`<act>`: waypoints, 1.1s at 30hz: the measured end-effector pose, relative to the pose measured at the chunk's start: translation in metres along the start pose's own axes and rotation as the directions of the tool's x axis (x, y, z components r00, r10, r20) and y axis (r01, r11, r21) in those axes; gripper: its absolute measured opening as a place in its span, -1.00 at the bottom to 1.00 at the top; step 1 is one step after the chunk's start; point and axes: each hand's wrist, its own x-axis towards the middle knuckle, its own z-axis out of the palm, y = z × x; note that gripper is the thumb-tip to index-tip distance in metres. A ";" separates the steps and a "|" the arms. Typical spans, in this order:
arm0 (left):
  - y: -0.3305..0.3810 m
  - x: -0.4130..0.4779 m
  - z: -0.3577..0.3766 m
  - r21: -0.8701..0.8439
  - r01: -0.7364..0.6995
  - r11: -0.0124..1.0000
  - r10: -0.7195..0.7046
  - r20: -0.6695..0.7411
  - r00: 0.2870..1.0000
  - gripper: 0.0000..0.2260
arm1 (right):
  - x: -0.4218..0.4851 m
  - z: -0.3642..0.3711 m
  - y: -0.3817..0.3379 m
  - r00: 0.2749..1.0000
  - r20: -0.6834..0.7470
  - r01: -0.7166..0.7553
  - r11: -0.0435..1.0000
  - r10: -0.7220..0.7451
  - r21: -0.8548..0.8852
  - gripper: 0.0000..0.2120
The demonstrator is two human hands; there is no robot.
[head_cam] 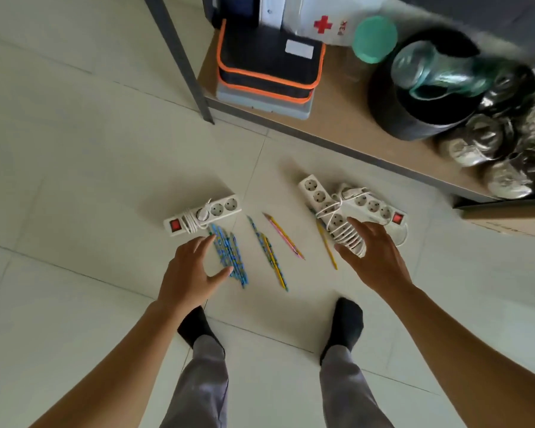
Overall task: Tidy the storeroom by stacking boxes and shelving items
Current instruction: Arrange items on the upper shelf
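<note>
Both grips are found released, fingers spread. The left grip (192, 270) is held over the blue pencils (229, 257) scattered on the floor (74, 149). The right grip (374, 254) is held over a cord-wrapped power strip (319, 197) near the shelf (337, 100). Contact cannot be determined.

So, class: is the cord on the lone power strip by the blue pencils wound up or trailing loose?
Wound up: the white cord is looped round the power strip beside its red switch.

Pale tiled floor (74, 149) beneath left hand (189, 270); orange-trimmed black bag (269, 63) well beyond it. Black bucket (414, 126), teal-lidded jar (374, 38) well beyond right hand (374, 257).
</note>
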 end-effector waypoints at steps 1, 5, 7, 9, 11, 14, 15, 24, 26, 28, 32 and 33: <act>-0.010 0.011 0.016 0.008 -0.006 1.000 0.007 -0.012 1.000 -0.30 | 0.013 0.016 0.008 1.000 -0.001 0.001 1.000 -0.001 -0.002 -0.40; -0.050 0.054 0.069 0.121 -0.088 0.989 0.094 -0.046 0.995 -0.28 | 0.053 0.071 0.049 0.999 0.015 0.032 0.997 -0.031 -0.071 -0.42; -0.069 0.079 0.088 0.213 -0.137 0.967 0.150 -0.049 0.987 -0.27 | 0.070 0.093 0.070 0.999 0.028 0.030 0.993 -0.027 -0.113 -0.43; -0.089 0.108 0.100 0.303 -0.149 0.941 0.176 -0.067 0.982 -0.23 | 0.087 0.114 0.089 1.000 0.023 0.022 0.989 -0.019 -0.147 -0.43; -0.107 0.135 0.104 0.379 -0.145 0.914 0.194 -0.094 0.976 -0.19 | 0.103 0.130 0.102 1.000 0.003 0.026 0.982 -0.026 -0.186 -0.39; -0.132 0.172 0.106 0.439 -0.124 0.890 0.174 -0.075 0.982 -0.16 | 0.130 0.155 0.120 1.000 -0.029 0.002 0.970 -0.010 -0.244 -0.28; -0.140 0.184 0.107 0.439 -0.122 0.890 0.160 -0.051 0.986 -0.17 | 0.139 0.164 0.125 0.999 -0.034 0.003 0.966 -0.012 -0.259 -0.25; -0.166 0.220 0.126 0.457 -0.204 0.866 0.199 0.059 0.978 0.01 | 0.162 0.197 0.146 0.999 -0.019 0.040 0.944 -0.049 -0.329 -0.21; -0.168 0.220 0.129 0.477 -0.218 0.852 0.222 0.049 0.974 -0.01 | 0.163 0.198 0.151 0.997 -0.026 0.055 0.934 -0.069 -0.352 -0.17; -0.169 0.220 0.128 0.486 -0.234 0.842 0.233 0.063 0.970 -0.05 | 0.165 0.200 0.152 0.996 -0.044 0.058 0.932 -0.079 -0.358 -0.17; -0.160 0.217 0.122 0.434 -0.163 0.886 0.160 0.045 0.986 -0.10 | 0.163 0.200 0.141 0.997 -0.021 0.064 0.939 -0.076 -0.339 -0.20; -0.155 0.214 0.122 0.420 -0.145 0.896 0.147 0.029 0.989 -0.11 | 0.160 0.199 0.137 0.997 -0.028 0.057 0.940 -0.071 -0.336 -0.22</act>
